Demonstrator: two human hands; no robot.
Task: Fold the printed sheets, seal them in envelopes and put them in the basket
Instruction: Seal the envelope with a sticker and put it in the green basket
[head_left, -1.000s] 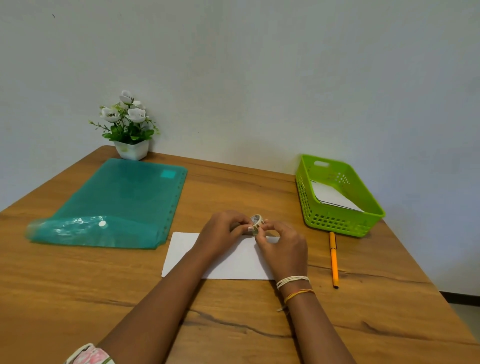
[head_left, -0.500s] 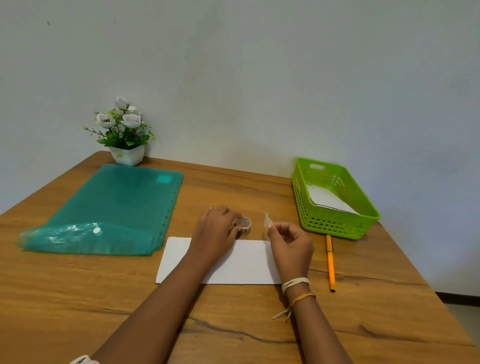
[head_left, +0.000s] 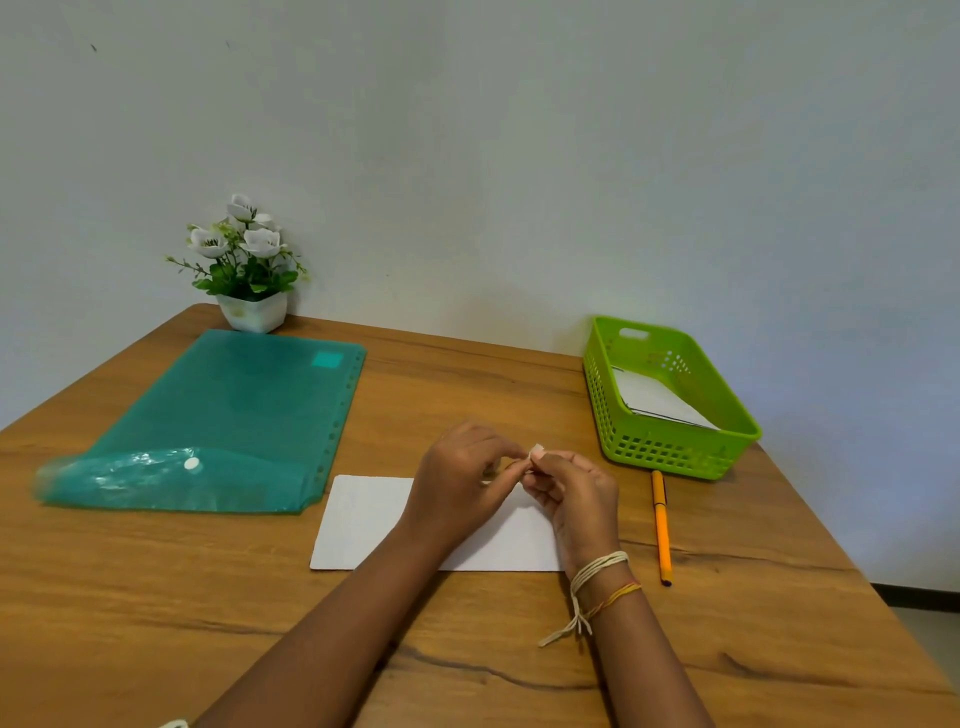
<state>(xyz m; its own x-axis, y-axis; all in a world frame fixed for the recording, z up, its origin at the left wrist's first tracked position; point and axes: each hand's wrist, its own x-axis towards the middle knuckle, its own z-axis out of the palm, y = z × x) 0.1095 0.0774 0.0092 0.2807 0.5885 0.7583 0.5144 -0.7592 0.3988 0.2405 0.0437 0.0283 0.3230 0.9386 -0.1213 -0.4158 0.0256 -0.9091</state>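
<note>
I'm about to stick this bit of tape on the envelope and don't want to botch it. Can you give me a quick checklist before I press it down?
1. Tape piece pinched between the fingers of left hand and right hand: ok.
2. White envelope lying flat on the table under the hands: ok.
3. Envelope flap closed and lined up: cannot tell, the hands cover it.
4. Tape roll within reach: cannot tell, it is not visible.
5. Green basket nearby on the right, with room above the white paper already inside: ok.
6. Orange pen lies clear of the envelope: ok.
</note>
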